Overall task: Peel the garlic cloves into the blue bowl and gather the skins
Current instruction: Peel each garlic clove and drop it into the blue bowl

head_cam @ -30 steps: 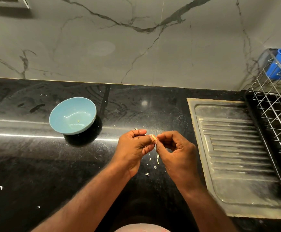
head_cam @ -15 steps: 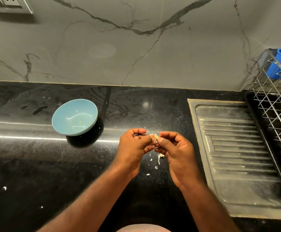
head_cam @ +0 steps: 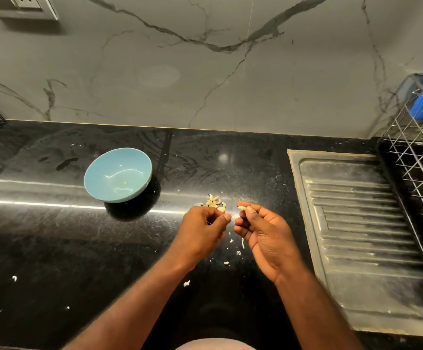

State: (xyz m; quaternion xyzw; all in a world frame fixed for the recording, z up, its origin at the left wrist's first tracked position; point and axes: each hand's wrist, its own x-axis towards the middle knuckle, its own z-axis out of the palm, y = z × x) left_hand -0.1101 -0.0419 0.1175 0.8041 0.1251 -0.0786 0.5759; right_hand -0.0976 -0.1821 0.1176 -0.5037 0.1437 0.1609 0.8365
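Nearest, loose skin scraps [head_cam: 187,283] lie scattered on the black countertop [head_cam: 54,248] between the forearms. Just beyond them the two hands sit close together without touching. The left hand [head_cam: 204,229] has its fingers curled and its thumb tip pressed to the forefinger; I cannot tell whether a shred of skin is pinched there. The right hand [head_cam: 264,238] is half curled and pinches a small pale garlic clove [head_cam: 242,207] between thumb and forefinger. Just past the left knuckles, a small heap of skins [head_cam: 215,202] rests on the countertop. Farther left and well apart stands the blue bowl [head_cam: 104,168], holding only one tiny pale bit. A steel drainboard [head_cam: 356,223] lies to the right, with a wire dish rack [head_cam: 420,160] behind it.

The step in hand looks like the end of peeling one clove. If it is clean, the next move carries it left across the counter and drops it in the bowl. Otherwise the left fingers must pick off what remains. The scattered scraps are not yet gathered.
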